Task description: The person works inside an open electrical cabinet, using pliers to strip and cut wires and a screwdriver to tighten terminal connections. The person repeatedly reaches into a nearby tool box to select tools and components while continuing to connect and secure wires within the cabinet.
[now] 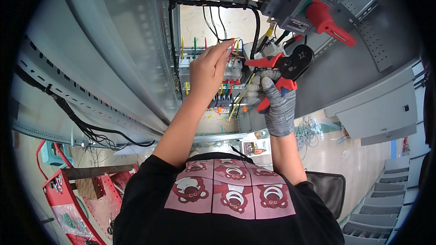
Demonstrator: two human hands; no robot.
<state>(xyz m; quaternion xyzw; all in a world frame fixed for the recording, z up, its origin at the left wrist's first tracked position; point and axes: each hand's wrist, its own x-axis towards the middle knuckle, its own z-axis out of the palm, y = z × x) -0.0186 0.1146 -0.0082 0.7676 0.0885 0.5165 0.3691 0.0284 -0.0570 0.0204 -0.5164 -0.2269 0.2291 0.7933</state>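
Our bare left hand (206, 72) has its fingers bunched narrow at an orange-tipped wire (232, 39) just above the breaker row (234, 73); can't tell if they're actually pinching it. Our gloved right hand (278, 109) is wrapped around the crimping pliers (299, 62), handles spread. Looks part-done to us: coloured wires (195, 43) stand at the breakers, but black wires (213, 23) dangle above, possibly left to do. Cabinet wall (147, 59) hems our left; red switch handle (328, 22) crowds the pliers' upper right; more room back toward us.
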